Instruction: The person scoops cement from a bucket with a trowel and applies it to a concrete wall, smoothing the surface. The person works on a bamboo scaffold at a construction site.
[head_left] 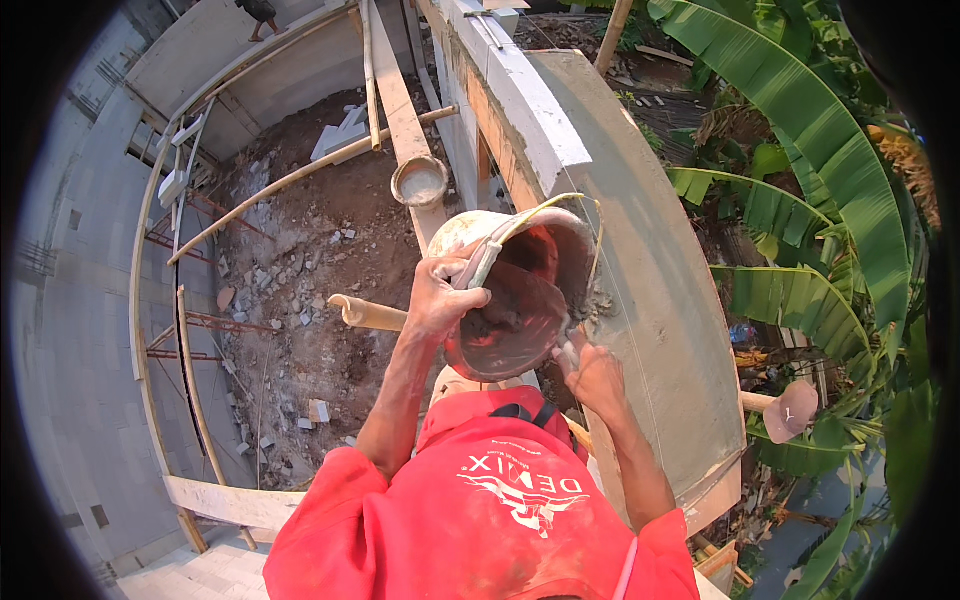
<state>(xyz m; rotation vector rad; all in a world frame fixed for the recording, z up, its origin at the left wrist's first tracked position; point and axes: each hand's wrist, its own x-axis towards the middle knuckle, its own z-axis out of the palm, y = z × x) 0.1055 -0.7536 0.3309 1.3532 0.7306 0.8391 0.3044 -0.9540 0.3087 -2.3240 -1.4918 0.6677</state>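
Observation:
A mortar-smeared bucket (512,335), reddish inside and with a bent handle, is tilted over the edge of a wet grey mortar surface (650,300). My left hand (442,298) is closed on the bucket's left rim, thumb over the edge. My right hand (592,372) is at the lower right of the bucket's mouth, fingers curled; whatever it may hold is hidden. A lump of wet mortar (600,305) sits beside the bucket's mouth, on the mortar surface. A thin string line runs along that surface.
Ahead, a smaller bucket (419,183) with grey contents stands on a wooden plank (400,115). White blocks (530,95) top the wall. Bamboo poles (300,195) cross above a rubble-strewn floor far below on the left. Banana leaves (800,110) and a cap (790,411) are at right.

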